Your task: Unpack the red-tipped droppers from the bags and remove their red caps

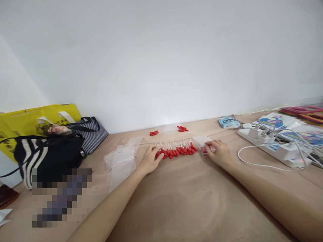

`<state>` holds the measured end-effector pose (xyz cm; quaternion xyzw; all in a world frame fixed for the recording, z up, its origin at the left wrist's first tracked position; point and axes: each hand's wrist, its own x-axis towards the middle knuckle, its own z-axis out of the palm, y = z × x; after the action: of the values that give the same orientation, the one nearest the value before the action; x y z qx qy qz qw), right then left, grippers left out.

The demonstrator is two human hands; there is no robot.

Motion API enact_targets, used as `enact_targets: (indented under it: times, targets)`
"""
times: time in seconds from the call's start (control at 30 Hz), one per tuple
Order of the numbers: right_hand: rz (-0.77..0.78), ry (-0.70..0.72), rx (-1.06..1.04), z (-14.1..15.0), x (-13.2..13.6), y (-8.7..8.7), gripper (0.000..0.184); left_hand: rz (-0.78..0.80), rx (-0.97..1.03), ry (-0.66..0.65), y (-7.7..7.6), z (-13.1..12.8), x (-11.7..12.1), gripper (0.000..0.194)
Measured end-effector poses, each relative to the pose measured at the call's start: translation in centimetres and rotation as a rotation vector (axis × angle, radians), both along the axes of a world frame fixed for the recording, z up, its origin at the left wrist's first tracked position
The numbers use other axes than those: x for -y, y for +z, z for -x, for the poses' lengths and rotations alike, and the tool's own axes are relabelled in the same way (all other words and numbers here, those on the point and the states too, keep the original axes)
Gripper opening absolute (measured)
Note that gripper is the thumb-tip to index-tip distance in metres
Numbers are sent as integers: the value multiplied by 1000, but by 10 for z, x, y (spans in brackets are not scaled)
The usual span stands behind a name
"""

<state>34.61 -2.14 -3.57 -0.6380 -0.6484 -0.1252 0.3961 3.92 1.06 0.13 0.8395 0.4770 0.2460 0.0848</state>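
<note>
Brown tabletop bears red-tipped pieces between both hands.

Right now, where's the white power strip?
In the head view, the white power strip lies toward the right of the table, right of the right hand, beside the blue-printed packets.

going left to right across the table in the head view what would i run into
Black bag with white stripes, clear plastic bags, left hand, row of red-ended pieces, right hand, white power strip.
</note>
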Motion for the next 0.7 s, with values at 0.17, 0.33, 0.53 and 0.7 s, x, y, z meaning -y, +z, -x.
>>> enact_targets:
  times: [0.17, 0.33, 0.53, 0.7]
  targets:
    - [102, -73, -27, -21, -1, 3, 26, 36, 76, 13, -3, -8, -14, 30]
    - [186, -102, -65, -28, -9, 1, 25, 104, 316, 40, -17, 7, -19, 30]
    - [317, -184, -107, -37, -15, -5, 33, 162, 329, 35, -20, 12, -17, 39]
    - [386, -246, -96, -43, -18, -10, 45, 148, 300, 59, -21, 12, -16, 48]
